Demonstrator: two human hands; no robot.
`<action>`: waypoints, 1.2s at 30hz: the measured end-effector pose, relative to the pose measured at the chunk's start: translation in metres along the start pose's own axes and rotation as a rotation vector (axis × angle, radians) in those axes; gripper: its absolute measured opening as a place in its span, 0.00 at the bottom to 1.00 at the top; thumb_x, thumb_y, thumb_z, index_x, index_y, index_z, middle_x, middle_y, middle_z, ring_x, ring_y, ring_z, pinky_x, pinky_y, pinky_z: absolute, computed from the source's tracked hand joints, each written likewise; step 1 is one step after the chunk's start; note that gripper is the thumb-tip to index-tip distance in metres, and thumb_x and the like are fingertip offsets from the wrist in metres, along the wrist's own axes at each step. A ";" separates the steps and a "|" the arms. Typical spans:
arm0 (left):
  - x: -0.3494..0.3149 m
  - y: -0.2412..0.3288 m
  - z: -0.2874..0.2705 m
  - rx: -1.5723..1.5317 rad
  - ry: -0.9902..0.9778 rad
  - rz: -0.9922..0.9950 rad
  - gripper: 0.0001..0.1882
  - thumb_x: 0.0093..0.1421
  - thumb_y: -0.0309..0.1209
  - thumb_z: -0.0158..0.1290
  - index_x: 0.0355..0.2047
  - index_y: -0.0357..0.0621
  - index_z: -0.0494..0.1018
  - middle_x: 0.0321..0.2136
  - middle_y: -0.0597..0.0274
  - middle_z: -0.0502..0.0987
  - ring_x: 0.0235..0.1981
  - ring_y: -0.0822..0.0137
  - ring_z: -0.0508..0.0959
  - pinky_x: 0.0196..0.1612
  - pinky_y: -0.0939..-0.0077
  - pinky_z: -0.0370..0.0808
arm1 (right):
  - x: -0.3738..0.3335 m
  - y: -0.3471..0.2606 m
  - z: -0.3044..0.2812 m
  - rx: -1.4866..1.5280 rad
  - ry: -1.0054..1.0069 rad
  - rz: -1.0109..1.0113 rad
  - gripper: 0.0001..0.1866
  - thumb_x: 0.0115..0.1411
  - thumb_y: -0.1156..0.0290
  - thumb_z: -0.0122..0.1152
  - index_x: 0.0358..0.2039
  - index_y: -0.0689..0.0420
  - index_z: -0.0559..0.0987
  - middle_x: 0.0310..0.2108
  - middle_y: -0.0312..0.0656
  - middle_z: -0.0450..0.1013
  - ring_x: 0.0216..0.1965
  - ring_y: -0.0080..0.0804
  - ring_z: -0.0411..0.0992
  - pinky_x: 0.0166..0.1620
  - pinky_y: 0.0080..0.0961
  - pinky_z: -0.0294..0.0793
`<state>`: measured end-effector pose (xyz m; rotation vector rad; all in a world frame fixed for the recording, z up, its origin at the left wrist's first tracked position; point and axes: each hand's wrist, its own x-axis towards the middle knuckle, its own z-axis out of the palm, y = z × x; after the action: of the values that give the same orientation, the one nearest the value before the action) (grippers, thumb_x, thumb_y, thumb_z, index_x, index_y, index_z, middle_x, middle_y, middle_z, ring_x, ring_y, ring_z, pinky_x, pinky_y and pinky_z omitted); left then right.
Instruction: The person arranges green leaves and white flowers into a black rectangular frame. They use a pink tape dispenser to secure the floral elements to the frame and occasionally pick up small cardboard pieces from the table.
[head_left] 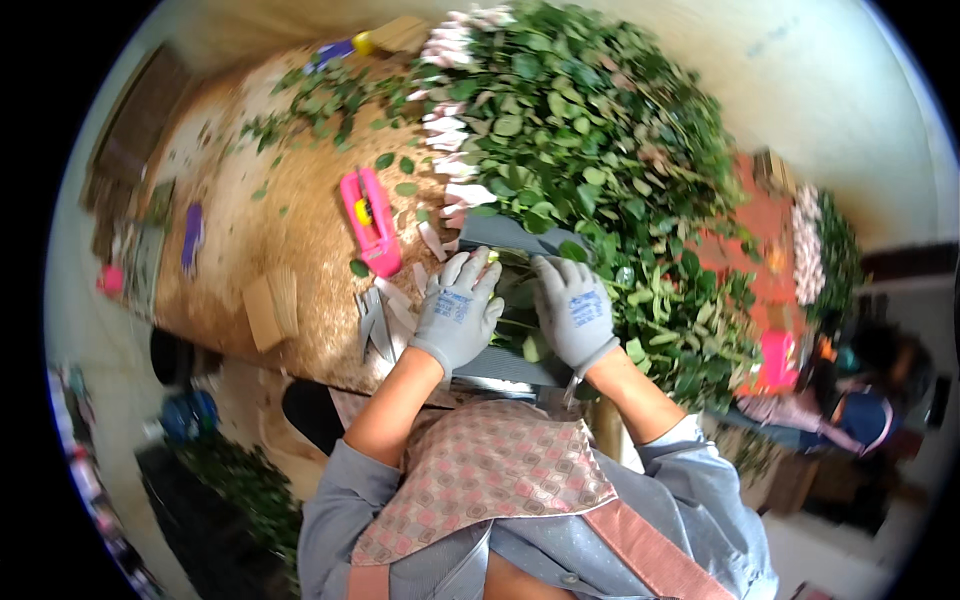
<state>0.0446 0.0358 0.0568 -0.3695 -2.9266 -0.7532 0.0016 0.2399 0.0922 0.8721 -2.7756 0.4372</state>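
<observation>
Grey gloves with blue print cover both my hands. My left hand (458, 312) lies over the left part of a dark grey ribbed board (520, 370), its fingers stretched and slightly apart. A small pale yellow-green tip (493, 257) shows beside its index finger. My right hand (575, 310) is on the board's right side, fingers together and bent down at a leafy green stem (515, 262) that runs between the hands. What lies under both palms is hidden. More leaves (537, 347) show in the gap between the hands.
A large pile of leafy stems (590, 120), with pale wrapped heads (447, 130), fills the table's far side. On the wooden table (230, 240) lie a pink tape dispenser (370, 222), grey scissors-like tool (374, 325), cardboard pieces (270, 310) and a purple item (192, 237). Another person (850, 420) is at right.
</observation>
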 end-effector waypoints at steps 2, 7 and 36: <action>0.002 0.000 0.007 0.018 -0.029 0.054 0.30 0.63 0.37 0.54 0.63 0.39 0.68 0.67 0.47 0.64 0.68 0.45 0.62 0.68 0.45 0.59 | -0.016 0.013 -0.005 -0.040 0.093 0.102 0.22 0.58 0.69 0.62 0.54 0.57 0.76 0.49 0.46 0.74 0.50 0.46 0.71 0.54 0.44 0.69; 0.005 -0.001 0.024 0.103 -0.165 0.081 0.34 0.64 0.37 0.53 0.68 0.34 0.62 0.72 0.40 0.55 0.74 0.42 0.53 0.72 0.47 0.53 | -0.056 0.062 0.023 -0.108 0.060 0.381 0.30 0.59 0.66 0.63 0.61 0.60 0.70 0.57 0.52 0.70 0.61 0.53 0.66 0.62 0.51 0.62; -0.087 -0.136 0.028 0.384 -0.182 -0.141 0.37 0.56 0.35 0.62 0.65 0.46 0.64 0.60 0.55 0.69 0.59 0.52 0.70 0.60 0.58 0.70 | -0.038 -0.043 -0.013 0.410 -0.024 -0.136 0.18 0.59 0.74 0.65 0.51 0.58 0.79 0.46 0.49 0.76 0.46 0.48 0.77 0.48 0.41 0.77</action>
<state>0.0923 -0.0842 -0.0437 -0.2064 -3.1976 -0.1629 0.0588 0.2309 0.1029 1.1472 -2.6658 0.9984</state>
